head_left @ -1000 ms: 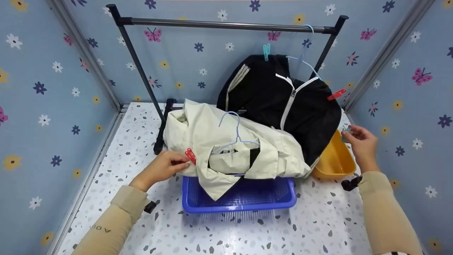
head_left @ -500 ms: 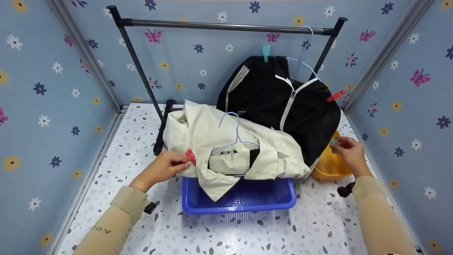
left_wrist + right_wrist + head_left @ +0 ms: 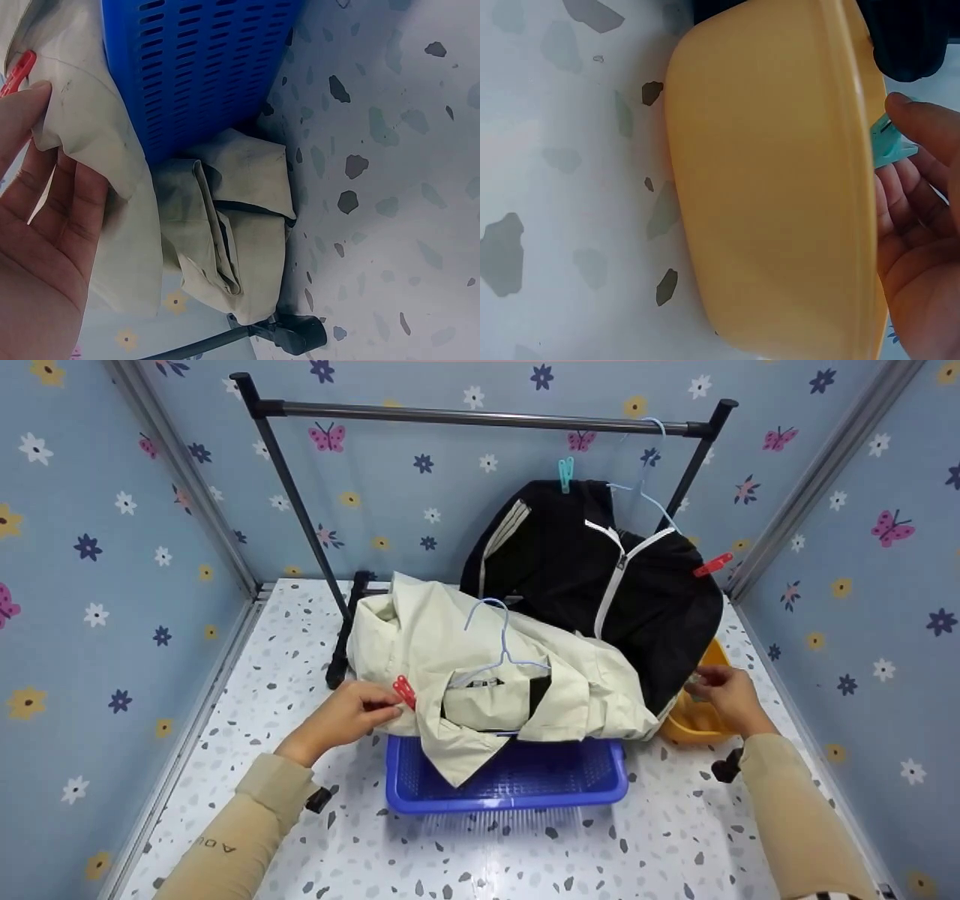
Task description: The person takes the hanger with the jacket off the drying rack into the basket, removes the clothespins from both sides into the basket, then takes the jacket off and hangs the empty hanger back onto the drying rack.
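A cream jacket (image 3: 420,615) lies draped over a blue basket (image 3: 517,802), with a light blue hanger (image 3: 504,649) at its collar. Beside a red clothespin (image 3: 404,691) clipped on the jacket, my left hand (image 3: 352,712) pinches the cloth, thumb above and fingers beneath in the left wrist view. My right hand (image 3: 727,697) is at the yellow basin (image 3: 679,729), lowered over its inside. Between that thumb and fingers a teal clothespin (image 3: 889,142) shows in the right wrist view, partly hidden by the basin's rim.
Behind stands a dark metal rack (image 3: 465,415). From its bar hangs a black jacket (image 3: 555,555) on a blue hanger (image 3: 643,487), with a teal clothespin (image 3: 565,474) and a red clothespin (image 3: 712,565) clipped on its shoulders. Flowered walls (image 3: 82,660) close in both sides.
My right hand has moved left and down, carrying the teal clothespin from beside the yellow basin to over its inside. My left hand keeps its place on the cream jacket.
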Demonstrator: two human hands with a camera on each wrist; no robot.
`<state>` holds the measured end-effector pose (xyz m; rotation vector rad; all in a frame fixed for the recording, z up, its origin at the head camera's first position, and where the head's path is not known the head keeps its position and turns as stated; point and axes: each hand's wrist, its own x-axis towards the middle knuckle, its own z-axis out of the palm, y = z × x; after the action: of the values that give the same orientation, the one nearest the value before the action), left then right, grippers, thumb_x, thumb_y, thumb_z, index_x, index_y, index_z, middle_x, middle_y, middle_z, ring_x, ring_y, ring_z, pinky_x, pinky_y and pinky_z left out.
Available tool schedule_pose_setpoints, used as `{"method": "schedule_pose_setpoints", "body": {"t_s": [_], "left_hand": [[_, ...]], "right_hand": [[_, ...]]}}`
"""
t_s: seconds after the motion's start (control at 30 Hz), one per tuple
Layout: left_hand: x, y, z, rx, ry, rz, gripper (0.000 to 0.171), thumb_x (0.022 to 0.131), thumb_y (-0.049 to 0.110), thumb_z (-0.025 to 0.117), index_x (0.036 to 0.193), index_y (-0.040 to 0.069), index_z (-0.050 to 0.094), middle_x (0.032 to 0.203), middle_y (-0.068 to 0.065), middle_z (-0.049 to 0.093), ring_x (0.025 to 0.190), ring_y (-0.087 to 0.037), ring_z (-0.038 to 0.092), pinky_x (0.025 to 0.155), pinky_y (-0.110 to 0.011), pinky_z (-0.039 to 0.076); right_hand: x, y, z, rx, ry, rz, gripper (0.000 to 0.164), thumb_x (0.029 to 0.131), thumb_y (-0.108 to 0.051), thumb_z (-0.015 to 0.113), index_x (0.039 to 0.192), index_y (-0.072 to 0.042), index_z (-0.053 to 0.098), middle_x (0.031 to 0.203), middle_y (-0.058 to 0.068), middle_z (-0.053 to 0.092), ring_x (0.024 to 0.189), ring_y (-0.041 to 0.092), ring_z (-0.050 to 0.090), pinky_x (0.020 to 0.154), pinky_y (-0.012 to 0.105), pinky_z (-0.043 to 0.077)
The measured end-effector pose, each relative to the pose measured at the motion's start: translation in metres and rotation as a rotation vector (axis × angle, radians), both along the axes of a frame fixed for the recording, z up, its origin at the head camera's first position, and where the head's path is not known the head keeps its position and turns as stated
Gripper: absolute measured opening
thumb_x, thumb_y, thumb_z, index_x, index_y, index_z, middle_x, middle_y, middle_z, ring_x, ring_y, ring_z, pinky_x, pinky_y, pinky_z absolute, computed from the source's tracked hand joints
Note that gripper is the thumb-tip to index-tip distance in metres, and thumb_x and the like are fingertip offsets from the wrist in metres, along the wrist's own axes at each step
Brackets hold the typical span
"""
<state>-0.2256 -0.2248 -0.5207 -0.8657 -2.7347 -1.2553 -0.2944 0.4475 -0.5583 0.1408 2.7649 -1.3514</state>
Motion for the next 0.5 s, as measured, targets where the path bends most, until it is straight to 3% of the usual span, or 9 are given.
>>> {"method": "schedule_pose_setpoints", "body": {"t_s": [0.13,0.37,0.5], "left_hand": [[-0.0001,0.0,-0.0001,0.005,-0.005,-0.002,0.011,0.098,0.009,0.079,0.105,0.01,0.087,0.105,-0.006,0.084,0.095,-0.015,0.072,0.085,-0.028,0.06],[-0.0001,-0.0001,0.0003,0.015,-0.025,-0.006,0.01,0.099,0.009,0.079,0.105,0.009,0.087,0.102,-0.008,0.083,0.085,-0.006,0.067,0.075,-0.023,0.058],[-0.0002,-0.0004,-0.0004,0.025,-0.028,-0.007,0.01,0.099,0.008,0.079,0.105,0.008,0.086,0.101,-0.009,0.083,0.079,-0.003,0.065,0.071,-0.023,0.057]], "right_hand": [[-0.0005,0.001,-0.0024,0.0,-0.036,0.022,0.053,0.101,-0.018,0.079,0.142,0.011,0.062,0.11,0.009,0.065,0.091,0.007,0.062,0.079,0.015,0.058],[-0.0014,0.003,-0.0056,0.012,-0.128,0.043,0.049,0.104,-0.016,0.075,0.144,0.008,0.06,0.121,0.016,0.065,0.1,0.019,0.06,0.082,0.017,0.059],[-0.0012,0.0038,-0.0047,0.008,-0.131,0.047,0.051,0.105,-0.017,0.075,0.146,0.009,0.058,0.122,0.017,0.064,0.099,0.019,0.061,0.082,0.019,0.06]]}}
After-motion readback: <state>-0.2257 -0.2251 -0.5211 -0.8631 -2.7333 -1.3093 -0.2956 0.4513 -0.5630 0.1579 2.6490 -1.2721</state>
